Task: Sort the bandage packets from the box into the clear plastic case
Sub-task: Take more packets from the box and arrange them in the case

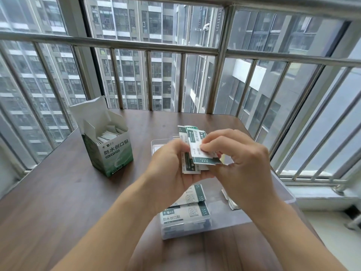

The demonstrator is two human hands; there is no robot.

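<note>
Both hands, left hand (172, 163) and right hand (240, 163), pinch loose green-and-white paper bandage packets (197, 151) above the clear plastic case (281, 184); some could slip out and miss it.

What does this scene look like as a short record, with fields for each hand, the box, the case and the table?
left hand: holds a bunch of bandage packets
right hand: pinches the front packet of that bunch
box: open, upright, packets inside, left of the case
clear plastic case: open, packets stacked in near compartment
table: dark wood, by window bars
</note>
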